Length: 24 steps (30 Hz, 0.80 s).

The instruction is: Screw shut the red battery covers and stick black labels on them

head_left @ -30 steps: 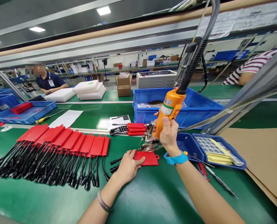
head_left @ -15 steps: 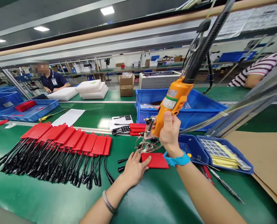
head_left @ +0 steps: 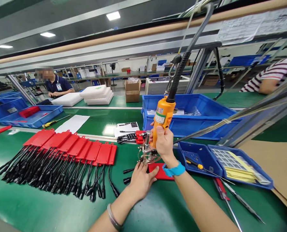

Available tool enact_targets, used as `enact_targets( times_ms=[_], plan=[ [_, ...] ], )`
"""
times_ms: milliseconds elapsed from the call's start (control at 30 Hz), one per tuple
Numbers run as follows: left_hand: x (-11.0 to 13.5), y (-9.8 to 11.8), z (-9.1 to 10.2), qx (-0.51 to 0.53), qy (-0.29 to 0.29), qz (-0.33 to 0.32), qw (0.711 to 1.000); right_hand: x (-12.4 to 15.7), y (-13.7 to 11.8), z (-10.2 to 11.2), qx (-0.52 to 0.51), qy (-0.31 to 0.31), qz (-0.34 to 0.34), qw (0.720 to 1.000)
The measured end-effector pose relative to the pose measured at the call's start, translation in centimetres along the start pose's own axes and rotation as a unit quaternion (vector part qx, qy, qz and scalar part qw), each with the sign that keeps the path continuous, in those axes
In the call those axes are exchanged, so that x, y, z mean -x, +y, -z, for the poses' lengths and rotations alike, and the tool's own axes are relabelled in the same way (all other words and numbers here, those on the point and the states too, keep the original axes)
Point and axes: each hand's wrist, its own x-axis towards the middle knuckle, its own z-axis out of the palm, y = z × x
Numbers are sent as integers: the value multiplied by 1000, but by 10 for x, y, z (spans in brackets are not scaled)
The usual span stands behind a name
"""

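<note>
My right hand (head_left: pixel 164 143) is wrapped round an orange electric screwdriver (head_left: pixel 163 112) that hangs from a black cable. The screwdriver stands nearly upright, with a metal fitting and clear tubing at its lower end. Under that end lies a flat red case (head_left: pixel 166 175) with black cable ends sticking out to its left. My left hand (head_left: pixel 141 183) holds this case against the green bench, thumb on its face and fingertips by its left end, close to the tool's tip. The tip itself is hidden. To the left lies a row of red cases (head_left: pixel 85 149) with black cables (head_left: pixel 49 174).
Behind the tool stands a large blue bin (head_left: pixel 203 124). Right of my wrist are a blue tray (head_left: pixel 198 154), another tray with yellow sheets (head_left: pixel 242 174), and tweezers (head_left: pixel 244 199). A slanted metal post (head_left: pixel 256 119) rises at right. A co-worker (head_left: pixel 57 85) sits across the bench.
The screwdriver has moved left and down over the red case and turned from a slant to nearly upright. My left hand stays on the case. The view has shifted slightly.
</note>
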Motion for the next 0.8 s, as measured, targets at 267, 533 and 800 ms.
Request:
enact_targets(
  times_ms=[267,533,800],
  plan=[
    [7,-3,7,22,5,-27,999,-3,-62,16,-10,44,54,998],
    [-5,-8,-5,114,63,99,987,7,-83,35,-8,71,66,995],
    [-3,-10,-13,152,82,119,978,36,-46,31,19,54,39,998]
  ],
)
